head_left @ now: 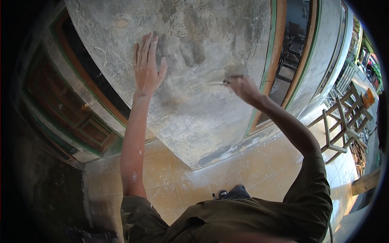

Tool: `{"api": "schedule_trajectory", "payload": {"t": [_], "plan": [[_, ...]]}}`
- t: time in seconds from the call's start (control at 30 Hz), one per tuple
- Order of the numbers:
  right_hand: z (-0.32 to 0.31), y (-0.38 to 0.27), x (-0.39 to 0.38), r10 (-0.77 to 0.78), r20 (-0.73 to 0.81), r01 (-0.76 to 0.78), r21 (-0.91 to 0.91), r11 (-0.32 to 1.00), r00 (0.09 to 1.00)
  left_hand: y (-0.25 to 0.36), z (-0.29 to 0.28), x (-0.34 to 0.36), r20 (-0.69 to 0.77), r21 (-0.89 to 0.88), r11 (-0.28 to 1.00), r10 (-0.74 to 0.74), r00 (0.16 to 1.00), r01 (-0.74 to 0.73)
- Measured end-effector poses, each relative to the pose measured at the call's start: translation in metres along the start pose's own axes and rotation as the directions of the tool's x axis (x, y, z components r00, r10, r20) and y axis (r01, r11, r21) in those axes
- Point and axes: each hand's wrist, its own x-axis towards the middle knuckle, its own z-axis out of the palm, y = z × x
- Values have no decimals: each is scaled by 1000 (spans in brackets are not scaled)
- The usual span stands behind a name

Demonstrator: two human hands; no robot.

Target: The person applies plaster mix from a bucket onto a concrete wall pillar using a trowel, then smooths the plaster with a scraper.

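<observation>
A grey, patchy plastered wall [202,105] with flaking and darker areas fills the middle of the view. Flat against it, or very close to it, lies my left hand [148,69], fingers stretched upward and thumb apart, with nothing in it. White specks dot the left forearm. Further right, my right hand [244,90] is closed around the handle of a scraper [219,83]. Its thin, pale blade points left along the wall and appears nearly edge-on. The fingers cover most of the handle, and the exact blade shape cannot be made out.
Right of the wall stands a window frame [275,44] with green and orange-brown edges. A brown door [69,105] is at the left. Yellowish floor tiles [162,162] carry white spatters. A wooden trestle [338,121] with an orange object [368,98] on it stands at right.
</observation>
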Motion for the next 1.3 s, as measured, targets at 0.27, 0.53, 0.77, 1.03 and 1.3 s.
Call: {"api": "schedule_trajectory", "payload": {"t": [0.27,0.53,0.77,1.03,1.3], "plan": [[-120,-18,47,-116,-669,271,132,953,734,-28,-16,-46,22,252,965,-85,996,77],[18,-13,45,-376,-588,312,-212,926,716,-32,-18,-45,20,231,970,-85,996,78],[62,-25,-42,-217,-264,306,364,880,940,-33,-9,-44,0,239,969,-73,997,71],[-28,10,2,372,53,-43,998,-35,927,-33,-8,-45,-25,239,969,-66,998,70],[-68,8,23,-82,-828,300,107,948,554,-33,-13,-49,-7,223,971,-88,996,87]]}}
